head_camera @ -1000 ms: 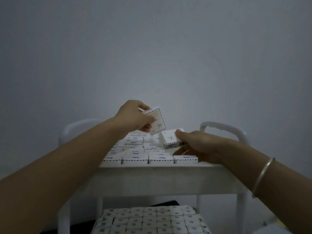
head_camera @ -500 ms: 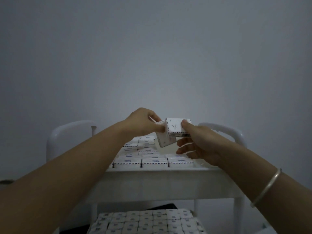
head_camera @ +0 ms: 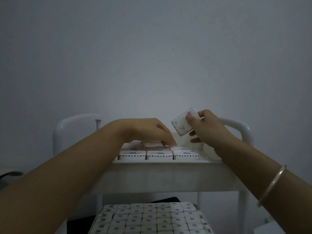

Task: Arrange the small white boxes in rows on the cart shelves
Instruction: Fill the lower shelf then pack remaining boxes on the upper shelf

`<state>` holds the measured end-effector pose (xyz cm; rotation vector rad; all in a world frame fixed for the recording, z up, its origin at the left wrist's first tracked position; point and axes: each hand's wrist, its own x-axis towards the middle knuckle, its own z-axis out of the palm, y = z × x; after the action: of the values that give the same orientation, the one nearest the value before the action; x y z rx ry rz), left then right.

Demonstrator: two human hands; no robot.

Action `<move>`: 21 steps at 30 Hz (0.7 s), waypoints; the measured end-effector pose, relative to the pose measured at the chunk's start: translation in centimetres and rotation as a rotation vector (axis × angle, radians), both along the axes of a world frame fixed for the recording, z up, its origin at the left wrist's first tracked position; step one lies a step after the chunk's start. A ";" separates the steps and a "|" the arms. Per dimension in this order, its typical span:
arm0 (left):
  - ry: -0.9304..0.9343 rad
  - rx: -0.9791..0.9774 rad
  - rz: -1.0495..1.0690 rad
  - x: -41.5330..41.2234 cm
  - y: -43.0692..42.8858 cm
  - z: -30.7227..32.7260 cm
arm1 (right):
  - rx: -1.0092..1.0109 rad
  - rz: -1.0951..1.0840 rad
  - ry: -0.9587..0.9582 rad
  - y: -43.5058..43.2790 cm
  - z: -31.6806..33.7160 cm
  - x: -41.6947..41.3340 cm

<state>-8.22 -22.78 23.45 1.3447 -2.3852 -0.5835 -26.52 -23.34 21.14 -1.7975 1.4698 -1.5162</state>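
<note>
Since half a second ago, when both hands were meeting over the middle of the shelf, they are parting: our left hand (head_camera: 148, 132) is now down on the farther rows, and our right hand (head_camera: 208, 128) is up and off to the right. The left hand's fingertips (head_camera: 166, 143) are pressing down among the boxes there; we cannot tell whether they are pinching one or only nudging it flush. The right hand is gripping a small white cardboard box with a dashed edge (head_camera: 181, 125), thumb across its face, and is holding it tilted in the air above the right part of the top shelf of the white plastic cart (head_camera: 168, 171).

Below it, the near row of white boxes (head_camera: 158, 154) is sitting against the front lip, with a bare strip of shelf (head_camera: 208, 152) just to its right. The lower shelf's grid of boxes (head_camera: 148, 218) is looking full.

We are judging that this box belongs in that strip. To do it well, we are wanting to level the box first, turn its print to match its neighbours, lower it beside the last box and slide it left until the two are touching, while the left hand is steadying the rows against shoving.
</note>
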 end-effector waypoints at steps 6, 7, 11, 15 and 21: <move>0.104 -0.120 0.113 -0.1 0.3 -0.3 | 0.030 0.165 0.347 0.7 -0.7 0.4; 0.122 -0.136 0.121 -0.1 0.3 -0.4 | 0.065 0.197 0.359 0.8 -0.6 0.6; 0.181 -0.133 0.138 0.1 0.4 -0.6 | 0.179 0.221 0.337 1.3 0.0 1.1; 0.316 -0.239 0.212 0.8 0.2 -0.8 | 0.213 0.258 0.645 1.3 0.1 1.7; 0.444 -0.377 0.227 1.4 1.7 -1.1 | 0.218 0.208 0.622 0.7 0.0 1.5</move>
<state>-6.77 -21.05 22.30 1.1538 -1.8418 -0.3063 -25.02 -22.68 21.14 -2.3071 1.5587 -0.6869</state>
